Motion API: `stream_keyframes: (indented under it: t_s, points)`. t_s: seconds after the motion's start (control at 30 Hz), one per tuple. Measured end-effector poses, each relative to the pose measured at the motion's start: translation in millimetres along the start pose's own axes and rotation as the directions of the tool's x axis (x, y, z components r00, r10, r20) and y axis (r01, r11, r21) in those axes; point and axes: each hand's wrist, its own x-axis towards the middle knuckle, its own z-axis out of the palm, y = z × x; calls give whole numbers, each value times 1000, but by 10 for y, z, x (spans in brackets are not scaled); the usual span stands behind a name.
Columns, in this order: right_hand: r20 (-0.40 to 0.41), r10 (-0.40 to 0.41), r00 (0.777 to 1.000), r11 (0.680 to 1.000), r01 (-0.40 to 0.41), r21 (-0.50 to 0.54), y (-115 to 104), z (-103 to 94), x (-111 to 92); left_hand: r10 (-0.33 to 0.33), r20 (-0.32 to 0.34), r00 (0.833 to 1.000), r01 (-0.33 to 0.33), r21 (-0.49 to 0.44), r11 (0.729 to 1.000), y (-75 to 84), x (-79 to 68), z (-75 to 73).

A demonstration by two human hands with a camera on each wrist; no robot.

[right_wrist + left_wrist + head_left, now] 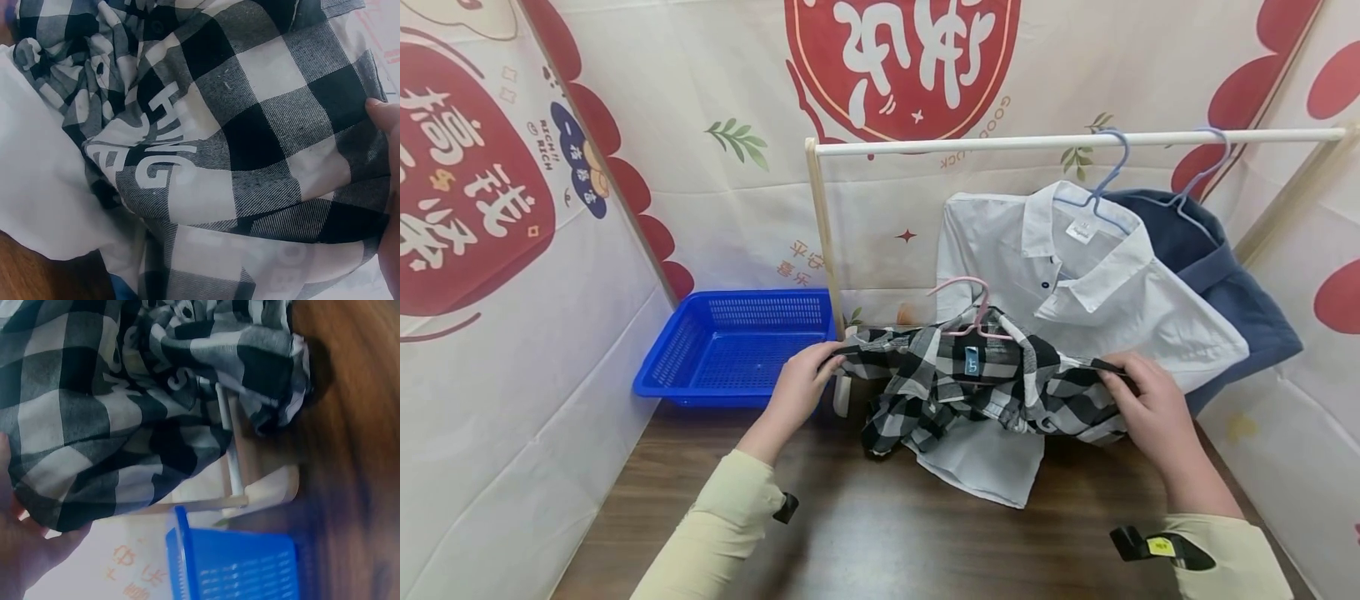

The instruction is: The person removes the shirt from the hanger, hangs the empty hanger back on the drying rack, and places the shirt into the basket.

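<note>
While we held the plaid shirt (992,392) out over the table (887,525), both ends were pinched: left grip (801,379) thumb-and-fingers on one shoulder edge, right grip (1153,404) likewise on the other. Shirt sat below the rail (940,146), right of the basket (722,393), overlapping the white shirt (1097,317) in our head view; contact between the two, we couldn't tell.

Main risk, we judged: pink hanger (982,310) slipping out at the neck. Neither grip was on its hook, its arms ran under cloth, and uneven tugging or one pinch letting go could tip it. Second risk: the bunched lower part catching the pale cloth (981,458) beneath, which overlapped it closely; whose hem that was, we couldn't say.

Direction: shoulder line was the long axis, running left to right, roughly along the rail. Collar opened upward with the inside label (972,361) facing us, body fell crumpled toward us, hook tip pointed left, off the rail.
</note>
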Motion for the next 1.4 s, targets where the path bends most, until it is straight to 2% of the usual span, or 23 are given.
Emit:
stream_keyframes:
  t_s: [0.2, 0.37, 0.5, 0.73, 0.87, 1.07, 1.27, 1.4]
  points:
    - [21, 116, 993, 993, -116, -7, -41, 18, -44, -51, -92, 994, 41, -111, 993, 31, -51, 71]
    - [10, 252, 968, 967, -252, 40, -84, 71, -76, -130, -138, 982, 101, -203, 974, 61, -104, 101]
    - [14, 306, 952, 949, -306, 78, -113, 124, -75, -177, -162, 971, 135, -245, 960, 85, -156, 124]
    - [51, 321, 946, 941, -325, 94, -162, 216, -75, -221, -201, 954, 159, -284, 945, 134, -217, 125]
    - [67, 319, 945, 940, -325, 103, -195, 276, -54, -221, -204, 954, 160, -277, 947, 171, -199, 111]
    - [139, 314, 939, 925, -336, 180, -252, 374, -20, -229, -194, 954, 174, -265, 949, 208, -195, 123]
    - [165, 284, 945, 920, -316, 230, -342, 497, 5, -185, -219, 958, 131, -239, 962, 221, -200, 130]
    - [213, 281, 936, 912, -329, 245, -419, 567, 16, -165, -216, 963, 117, -219, 969, 236, -185, 133]
